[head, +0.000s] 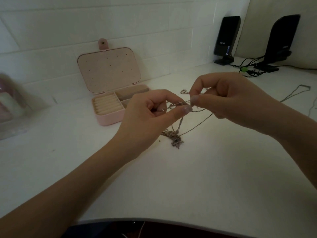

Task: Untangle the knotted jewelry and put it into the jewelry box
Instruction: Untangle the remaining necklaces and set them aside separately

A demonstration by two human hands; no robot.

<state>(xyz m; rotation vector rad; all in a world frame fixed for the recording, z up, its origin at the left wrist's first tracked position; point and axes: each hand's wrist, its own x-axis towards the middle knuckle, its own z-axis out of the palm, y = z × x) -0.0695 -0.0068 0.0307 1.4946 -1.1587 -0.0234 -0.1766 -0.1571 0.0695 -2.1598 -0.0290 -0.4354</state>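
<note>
— Above the table [205, 169], between the two hands: that's where the knot sits?

— Yes. The left hand [151, 110] pinches the chains [176, 127] between thumb and curled fingers, and the right hand [228, 97] pinches them just beside it, thumb tip almost touching thumb tip. Both hold the tangle lifted so the loose ends hang free and the knot can be teased apart.

— And the rest of the jewelry?

— It trails down from the pinch to a heap on the table, just below the hands. One beaded strand swings out under the right hand and back to the heap.

— So which way does it run?

— The stretch between the thumbs lies roughly left to right; the long axis of the whole drapes downward, toward the person. How many chains are knotted I cannot say for sure, the light is dim.

— Why is the box [109, 93] there?

— It stands open behind the left hand, lid propped up, compartments showing, likely ready to take each piece once freed. Nothing looks to be in it yet.
</note>
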